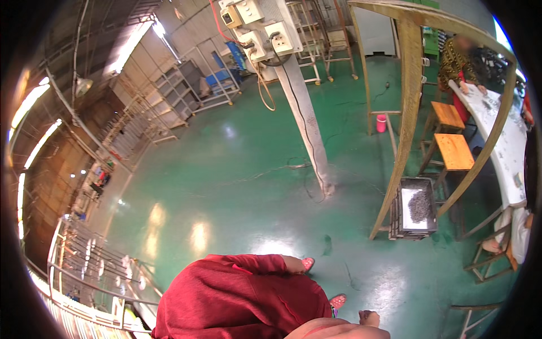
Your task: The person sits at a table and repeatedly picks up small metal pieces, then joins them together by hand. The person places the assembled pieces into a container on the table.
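Red clothing (pixel 243 288) covers my body at the lower middle. My left arm comes out of a red sleeve, and the bare part of my left hand and wrist (pixel 293 265) shows beside a red shoe (pixel 307 264); its fingers are hidden. Low in the picture, my right forearm reaches rightward, past the other red shoe (pixel 337 301). At its end my right hand (pixel 370 318) is curled closed above the green floor. Whatever it may hold is too small and dark to name.
Ahead, a post (pixel 302 121) carries electrical sockets and hanging cables. To the right stand a wooden frame (pixel 407 101), stacked crates (pixel 396 212) with dark pieces, orange-topped stools (pixel 453 151) and a long white table (pixel 497 121) where people sit. Metal racks (pixel 93 271) line the left.
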{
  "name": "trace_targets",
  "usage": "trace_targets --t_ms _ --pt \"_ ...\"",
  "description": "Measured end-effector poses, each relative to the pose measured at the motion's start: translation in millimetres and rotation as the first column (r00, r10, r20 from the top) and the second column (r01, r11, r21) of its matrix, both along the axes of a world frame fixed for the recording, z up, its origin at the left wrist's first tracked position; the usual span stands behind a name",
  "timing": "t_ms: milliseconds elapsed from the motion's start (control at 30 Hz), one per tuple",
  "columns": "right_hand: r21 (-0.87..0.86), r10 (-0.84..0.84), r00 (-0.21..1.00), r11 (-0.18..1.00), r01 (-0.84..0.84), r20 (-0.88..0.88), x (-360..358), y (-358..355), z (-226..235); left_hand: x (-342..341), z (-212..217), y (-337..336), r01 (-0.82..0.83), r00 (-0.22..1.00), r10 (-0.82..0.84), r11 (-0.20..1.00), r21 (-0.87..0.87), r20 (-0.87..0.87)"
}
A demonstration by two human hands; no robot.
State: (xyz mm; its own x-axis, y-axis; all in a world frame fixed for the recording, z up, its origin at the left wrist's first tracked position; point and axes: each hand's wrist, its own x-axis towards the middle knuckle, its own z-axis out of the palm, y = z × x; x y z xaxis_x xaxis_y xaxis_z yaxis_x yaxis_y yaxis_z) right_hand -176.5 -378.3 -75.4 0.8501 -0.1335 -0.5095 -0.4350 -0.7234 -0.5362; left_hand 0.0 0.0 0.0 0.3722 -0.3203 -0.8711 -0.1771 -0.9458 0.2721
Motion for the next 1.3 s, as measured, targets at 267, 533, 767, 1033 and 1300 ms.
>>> trace_targets --t_ms 267,533,767,1033,1300 --pt "-0.092 0.039 0.988 0.995 -0.025 0.151 15.4 -112.1 -69.8 -77.7 24.5 1.8 -0.128 0.976 0.097 0.98 0.153 0.196" --pt "0.166 0.085 0.947 0.976 -0.142 0.311 67.2 -61.2 11.9 -125.1 -13.8 9.3 -0.278 0.955 0.246 0.938 0.205 0.168" --pt "0.109 0.174 0.97 0.975 -0.194 0.171 49.7 -84.2 23.3 -76.3 38.0 -50.8 -0.211 0.939 0.154 0.964 0.163 0.308" --pt "-0.09 0.068 0.934 0.995 -0.038 0.35 68.0 -123.7 38.3 60.8 178.1 -17.5 -0.395 -0.104 0.601 0.707 -0.587 0.793" --pt "-0.075 0.104 0.987 0.993 -0.095 0.126 119.9 -120.6 -1.2 248.0 335.7 22.2 0.238 -0.319 0.785 0.609 -0.756 0.532"
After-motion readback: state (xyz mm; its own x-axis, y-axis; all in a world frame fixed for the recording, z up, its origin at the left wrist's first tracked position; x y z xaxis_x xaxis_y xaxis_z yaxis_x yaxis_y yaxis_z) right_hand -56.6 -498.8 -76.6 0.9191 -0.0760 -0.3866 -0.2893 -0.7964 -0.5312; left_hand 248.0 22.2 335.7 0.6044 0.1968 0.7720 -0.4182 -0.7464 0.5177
